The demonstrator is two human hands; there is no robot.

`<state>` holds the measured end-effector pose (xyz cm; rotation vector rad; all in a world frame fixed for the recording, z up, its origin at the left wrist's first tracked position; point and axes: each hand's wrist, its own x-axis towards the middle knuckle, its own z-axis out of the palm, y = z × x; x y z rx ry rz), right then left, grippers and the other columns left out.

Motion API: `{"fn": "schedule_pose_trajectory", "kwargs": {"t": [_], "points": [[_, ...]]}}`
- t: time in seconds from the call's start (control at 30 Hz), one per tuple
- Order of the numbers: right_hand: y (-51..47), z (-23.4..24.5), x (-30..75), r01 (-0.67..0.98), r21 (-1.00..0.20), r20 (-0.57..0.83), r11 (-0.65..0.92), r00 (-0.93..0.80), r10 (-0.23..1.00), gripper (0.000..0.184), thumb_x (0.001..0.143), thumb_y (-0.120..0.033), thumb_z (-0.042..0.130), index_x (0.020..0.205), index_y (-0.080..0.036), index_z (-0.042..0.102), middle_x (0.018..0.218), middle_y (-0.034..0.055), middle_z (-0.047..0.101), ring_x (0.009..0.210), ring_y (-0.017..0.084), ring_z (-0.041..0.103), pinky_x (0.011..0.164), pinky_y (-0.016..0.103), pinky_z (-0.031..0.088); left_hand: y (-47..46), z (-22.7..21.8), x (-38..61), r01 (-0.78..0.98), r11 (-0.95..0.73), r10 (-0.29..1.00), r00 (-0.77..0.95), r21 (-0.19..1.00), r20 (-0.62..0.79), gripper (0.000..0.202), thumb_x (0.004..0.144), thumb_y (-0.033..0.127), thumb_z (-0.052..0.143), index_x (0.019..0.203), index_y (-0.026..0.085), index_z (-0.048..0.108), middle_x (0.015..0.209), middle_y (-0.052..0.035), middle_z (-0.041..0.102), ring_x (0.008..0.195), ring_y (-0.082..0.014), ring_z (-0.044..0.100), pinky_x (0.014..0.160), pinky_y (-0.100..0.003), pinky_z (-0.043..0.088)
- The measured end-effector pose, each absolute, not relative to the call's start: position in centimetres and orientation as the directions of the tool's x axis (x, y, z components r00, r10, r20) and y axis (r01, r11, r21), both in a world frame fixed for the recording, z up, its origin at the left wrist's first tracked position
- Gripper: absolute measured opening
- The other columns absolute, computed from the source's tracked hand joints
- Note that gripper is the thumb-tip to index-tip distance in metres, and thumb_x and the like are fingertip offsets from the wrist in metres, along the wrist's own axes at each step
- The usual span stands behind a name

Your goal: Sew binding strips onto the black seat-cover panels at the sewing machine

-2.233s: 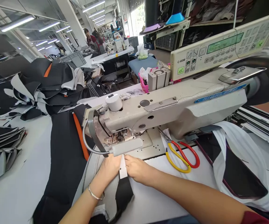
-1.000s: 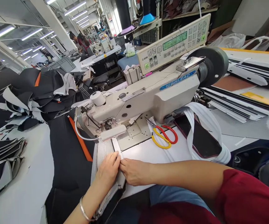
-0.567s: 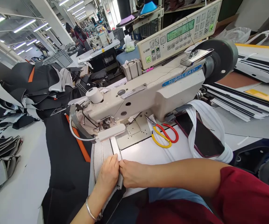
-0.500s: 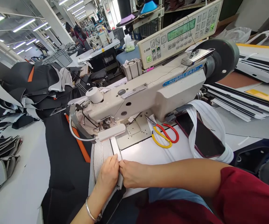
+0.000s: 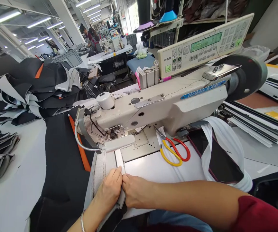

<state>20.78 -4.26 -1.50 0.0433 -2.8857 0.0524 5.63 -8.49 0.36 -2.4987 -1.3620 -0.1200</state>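
My left hand (image 5: 110,191) lies on a grey fabric panel (image 5: 100,169), its fingers curled onto the panel's edge. My right hand (image 5: 135,191) is closed against it, pinching the same grey edge strip (image 5: 118,159), which runs up under the head of a beige sewing machine (image 5: 158,108). Both hands meet at the table's front edge, a short way below the needle area (image 5: 113,137). A black piece with an orange stripe (image 5: 79,146) lies joined to the panel's left side.
Red- and yellow-handled scissors (image 5: 175,151) rest on the machine bed to the right. A white strip around a dark piece (image 5: 222,151) lies further right. Heaps of black and grey cut pieces (image 5: 40,87) cover the left table. A control panel (image 5: 204,43) stands behind the machine; people work far behind.
Both hands have slid down the strip toward me and now sit at the table edge, still pinching it. The camera view has shifted slightly; the scissors have stayed put.
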Motion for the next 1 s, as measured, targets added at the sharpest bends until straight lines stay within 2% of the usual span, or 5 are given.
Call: {"fn": "schedule_pose_trajectory", "kwargs": {"t": [0.3,0.53,0.73,0.87,1.0], "points": [[-2.0,-1.3,19.6,0.006,-0.034,0.242,0.999,-0.97,0.014,0.013,0.075,-0.014,0.056,0.066,-0.015,0.064,0.068,0.0098,0.056,0.073,0.023,0.048,0.064,0.034,0.036,-5.7,0.4,4.5,0.843,-0.516,0.815,0.538,-0.151,0.216,0.028,0.078,0.002,0.033,0.087,0.01,0.057,0.086,-0.0097,0.06,0.072,-0.0159,0.052,0.062,-0.027,0.05],[-0.2,-1.7,18.6,0.066,-0.079,0.233,0.995,-0.969,0.082,0.016,0.077,-0.011,0.052,0.065,-0.013,0.063,0.074,0.0117,0.056,0.077,0.022,0.047,0.062,0.03,0.04,-3.2,0.0,3.3,0.853,-0.509,0.82,0.522,-0.118,0.233,0.024,0.074,0.002,0.038,0.071,0.012,0.059,0.078,-0.0074,0.062,0.071,-0.0155,0.054,0.066,-0.026,0.051],[1.5,-2.0,17.8,0.147,-0.121,0.236,0.982,-0.956,0.172,0.01,0.078,-0.012,0.053,0.076,-0.011,0.063,0.082,0.0104,0.058,0.086,0.022,0.047,0.07,0.029,0.045,-1.4,-0.6,2.5,0.937,-0.329,0.933,0.342,-0.121,0.111,0.024,0.075,0.01,0.04,0.068,0.015,0.062,0.066,-0.0062,0.063,0.066,-0.0171,0.058,0.06,-0.026,0.049],[2.5,-2.6,17.6,0.195,-0.142,0.244,0.97,-0.943,0.225,0.014,0.081,-0.013,0.05,0.083,-0.008,0.063,0.09,0.01,0.058,0.092,0.021,0.046,0.077,0.026,0.045,-0.7,-0.6,2.6,0.964,-0.206,0.969,0.224,-0.167,0.101,0.029,0.077,0.016,0.038,0.061,0.016,0.062,0.056,-0.0078,0.061,0.054,-0.0183,0.056,0.05,-0.027,0.044],[2.7,-3.0,17.5,0.215,-0.155,0.256,0.964,-0.934,0.25,0.017,0.082,-0.013,0.049,0.086,-0.008,0.064,0.096,0.01,0.057,0.101,0.021,0.043,0.086,0.025,0.042,-0.7,-0.4,2.9,0.977,-0.149,0.98,0.167,-0.154,0.108,0.031,0.077,0.017,0.037,0.061,0.015,0.063,0.059,-0.0093,0.061,0.055,-0.0194,0.058,0.049,-0.027,0.042]]}}
